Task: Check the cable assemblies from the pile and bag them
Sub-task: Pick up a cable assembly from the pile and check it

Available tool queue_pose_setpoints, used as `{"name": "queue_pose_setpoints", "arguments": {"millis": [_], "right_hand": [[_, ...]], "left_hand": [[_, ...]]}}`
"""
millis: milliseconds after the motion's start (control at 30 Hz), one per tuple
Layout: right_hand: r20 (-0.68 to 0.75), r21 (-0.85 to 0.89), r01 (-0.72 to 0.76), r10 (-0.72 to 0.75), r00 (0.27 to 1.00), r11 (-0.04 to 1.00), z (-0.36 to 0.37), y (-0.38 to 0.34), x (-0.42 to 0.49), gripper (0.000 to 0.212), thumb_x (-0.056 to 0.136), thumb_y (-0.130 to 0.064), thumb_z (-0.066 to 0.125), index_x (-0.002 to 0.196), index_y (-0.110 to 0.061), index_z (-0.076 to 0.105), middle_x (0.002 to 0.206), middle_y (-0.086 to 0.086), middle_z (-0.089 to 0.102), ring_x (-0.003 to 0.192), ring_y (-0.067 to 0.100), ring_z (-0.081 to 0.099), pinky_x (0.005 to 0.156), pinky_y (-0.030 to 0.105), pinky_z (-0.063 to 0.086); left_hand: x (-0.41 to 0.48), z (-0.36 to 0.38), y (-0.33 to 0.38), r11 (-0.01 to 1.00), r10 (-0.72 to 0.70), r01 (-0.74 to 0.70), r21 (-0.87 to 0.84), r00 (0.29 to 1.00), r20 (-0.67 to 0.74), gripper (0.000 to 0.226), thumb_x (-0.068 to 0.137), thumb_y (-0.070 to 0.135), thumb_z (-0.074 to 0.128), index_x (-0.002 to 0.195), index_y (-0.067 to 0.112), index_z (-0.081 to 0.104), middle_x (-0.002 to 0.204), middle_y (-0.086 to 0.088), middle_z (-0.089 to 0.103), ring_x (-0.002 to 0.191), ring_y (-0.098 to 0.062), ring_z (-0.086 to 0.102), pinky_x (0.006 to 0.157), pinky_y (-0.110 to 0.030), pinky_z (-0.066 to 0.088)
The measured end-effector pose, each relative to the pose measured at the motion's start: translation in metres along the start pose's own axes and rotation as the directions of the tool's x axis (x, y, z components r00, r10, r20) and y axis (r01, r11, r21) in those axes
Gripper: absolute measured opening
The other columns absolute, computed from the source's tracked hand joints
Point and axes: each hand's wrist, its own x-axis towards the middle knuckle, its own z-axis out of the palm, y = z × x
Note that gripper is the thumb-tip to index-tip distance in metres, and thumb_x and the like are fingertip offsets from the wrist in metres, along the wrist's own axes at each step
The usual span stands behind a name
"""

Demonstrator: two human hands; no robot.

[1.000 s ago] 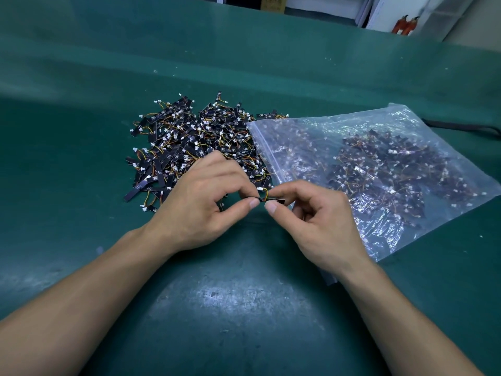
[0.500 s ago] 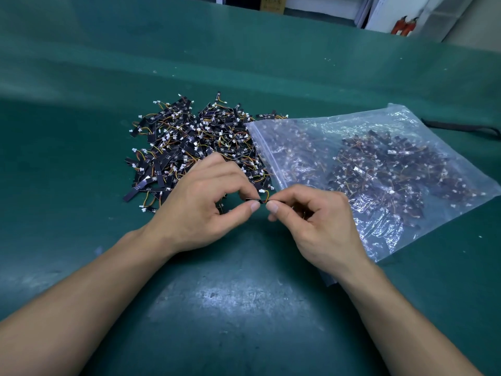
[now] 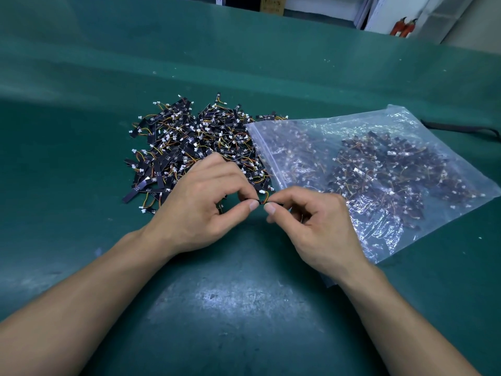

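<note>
A pile of cable assemblies (image 3: 189, 142), small black strips with orange-yellow wires and white plugs, lies on the green mat behind my hands. To its right a clear zip bag (image 3: 379, 169) lies flat, holding several more assemblies. One cable assembly (image 3: 262, 201) hangs between my hands just in front of the pile. My left hand (image 3: 200, 204) pinches its left end between thumb and forefinger. My right hand (image 3: 311, 223) pinches its right end the same way, and the black strip pokes out past the forefinger.
The green mat (image 3: 230, 308) is worn and shiny in front of my hands. A black cable (image 3: 461, 128) lies behind the bag at the far right. Beyond the mat's back edge stand a cardboard box (image 3: 272, 4) and red objects (image 3: 402, 27).
Both hands have stayed in place, working the held assembly between the fingertips; the right hand's fingers shifted slightly along it.
</note>
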Motion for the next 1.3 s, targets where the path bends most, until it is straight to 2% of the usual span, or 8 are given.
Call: {"name": "queue_pose_setpoints", "arguments": {"millis": [133, 300, 433, 567, 767, 1033, 1167, 1300], "right_hand": [[-0.002, -0.029, 0.045, -0.046, 0.999, 0.999, -0.0014, -0.0002, 0.0014, 0.009, 0.089, -0.022, 0.072, 0.082, -0.022, 0.077, 0.066, -0.015, 0.069, 0.050, 0.007, 0.052, 0.053, 0.015, 0.038], [-0.015, -0.005, 0.020, -0.020, 1.000, 1.000, 0.0002, 0.0008, 0.0003, 0.005, 0.087, -0.025, 0.073, 0.087, -0.023, 0.077, 0.069, -0.012, 0.069, 0.049, 0.006, 0.050, 0.054, 0.013, 0.037], [-0.046, -0.013, 0.009, -0.009, 0.999, 1.000, 0.0013, 0.0016, -0.0007, 0.015, 0.081, -0.031, 0.078, 0.095, -0.030, 0.076, 0.072, -0.018, 0.067, 0.046, 0.007, 0.049, 0.053, 0.009, 0.034], [-0.058, -0.010, 0.031, -0.032, 0.998, 0.999, 0.0014, 0.0026, -0.0006, 0.002, 0.084, -0.026, 0.077, 0.086, -0.027, 0.077, 0.070, -0.017, 0.069, 0.048, 0.008, 0.051, 0.053, 0.015, 0.037], [-0.047, -0.029, 0.081, -0.082, 0.995, 0.996, -0.0008, 0.0023, 0.0006, 0.004, 0.087, -0.023, 0.076, 0.085, -0.022, 0.080, 0.069, -0.016, 0.071, 0.052, 0.011, 0.055, 0.052, 0.020, 0.040], [-0.067, -0.056, 0.055, -0.059, 0.996, 0.997, 0.0004, 0.0015, -0.0001, 0.016, 0.081, -0.032, 0.079, 0.096, -0.026, 0.078, 0.074, -0.020, 0.069, 0.046, 0.008, 0.048, 0.053, 0.009, 0.034], [-0.058, -0.056, 0.069, -0.072, 0.996, 0.996, 0.0007, 0.0025, 0.0003, 0.005, 0.085, -0.027, 0.077, 0.089, -0.024, 0.079, 0.070, -0.020, 0.067, 0.049, 0.010, 0.051, 0.052, 0.013, 0.036], [-0.046, -0.064, 0.103, -0.106, 0.993, 0.993, -0.0007, 0.0020, 0.0012, 0.007, 0.089, -0.022, 0.074, 0.085, -0.019, 0.079, 0.069, -0.013, 0.070, 0.054, 0.011, 0.058, 0.053, 0.022, 0.044]], "left_hand": [[-0.0008, 0.0001, 0.0000, 0.999, -0.020, 0.020, -0.026, 1.000, 0.015, 0.010, 0.089, 0.022, 0.074, 0.090, 0.012, 0.074, 0.091, 0.005, 0.068, 0.082, -0.026, 0.058, 0.079, -0.038, 0.044], [-0.0007, 0.0002, 0.0000, 1.000, 0.005, -0.005, -0.003, 1.000, -0.030, 0.008, 0.089, 0.018, 0.075, 0.086, 0.010, 0.075, 0.087, 0.003, 0.068, 0.080, -0.024, 0.057, 0.076, -0.038, 0.045], [0.0004, -0.0005, 0.0001, 1.000, 0.023, -0.022, 0.022, 0.998, -0.063, 0.008, 0.090, 0.016, 0.075, 0.085, 0.010, 0.075, 0.085, 0.003, 0.068, 0.077, -0.023, 0.056, 0.074, -0.037, 0.045], [0.0001, -0.0009, 0.0014, 1.000, 0.007, -0.006, 0.014, 0.998, -0.066, 0.008, 0.089, 0.017, 0.076, 0.085, 0.010, 0.075, 0.085, 0.003, 0.068, 0.077, -0.024, 0.056, 0.074, -0.036, 0.045], [0.0001, -0.0026, 0.0041, 1.000, -0.018, 0.017, -0.005, 0.999, -0.039, 0.014, 0.085, 0.022, 0.079, 0.093, 0.011, 0.076, 0.092, 0.004, 0.068, 0.083, -0.023, 0.056, 0.077, -0.035, 0.045], [0.0008, -0.0009, 0.0008, 1.000, 0.018, -0.016, 0.026, 0.997, -0.073, 0.010, 0.088, 0.018, 0.078, 0.083, 0.010, 0.075, 0.085, 0.004, 0.069, 0.077, -0.021, 0.056, 0.076, -0.032, 0.043], [0.0010, -0.0011, 0.0016, 1.000, 0.015, -0.013, 0.025, 0.997, -0.070, 0.012, 0.089, 0.019, 0.077, 0.083, 0.009, 0.075, 0.085, 0.003, 0.069, 0.077, -0.022, 0.055, 0.076, -0.032, 0.043], [0.0012, -0.0015, 0.0031, 1.000, -0.001, 0.002, 0.007, 0.999, -0.046, 0.012, 0.087, 0.021, 0.077, 0.087, 0.009, 0.075, 0.088, 0.003, 0.069, 0.080, -0.024, 0.057, 0.076, -0.036, 0.045]]}}
